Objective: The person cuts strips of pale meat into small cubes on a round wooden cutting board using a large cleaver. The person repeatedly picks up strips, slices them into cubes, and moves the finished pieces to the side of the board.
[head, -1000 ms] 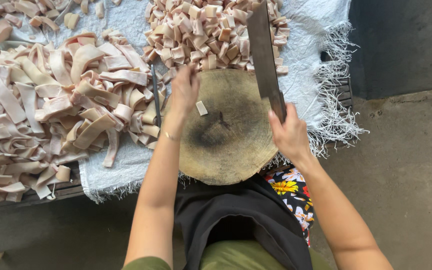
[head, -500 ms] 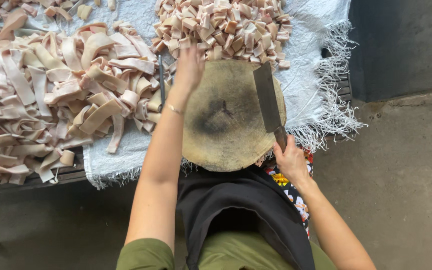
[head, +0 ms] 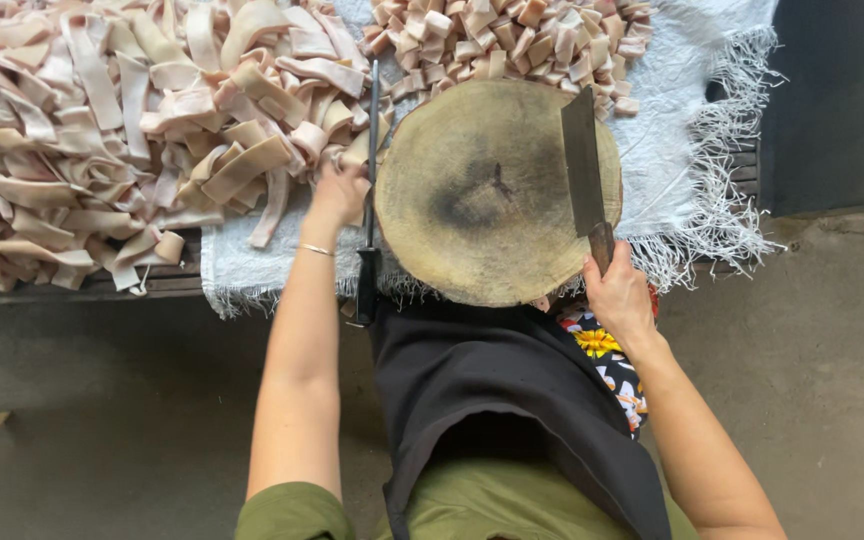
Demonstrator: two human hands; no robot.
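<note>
One round, worn wooden chopping block (head: 482, 190) sits at centre. Two blades show: one broad steel cleaver (head: 582, 165) and one slim dark-handled sharpening rod (head: 369, 200). Two heaps: pale long strips (head: 102, 130) upper left, small cut pieces (head: 512, 40) top.

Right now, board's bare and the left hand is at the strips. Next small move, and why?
Probably close the left hand on a few long strips and draw them onto the round board. The board holds nothing to cut, the right hand already holds the cleaver over its right side, and the cut cubes lie past the far edge.
</note>
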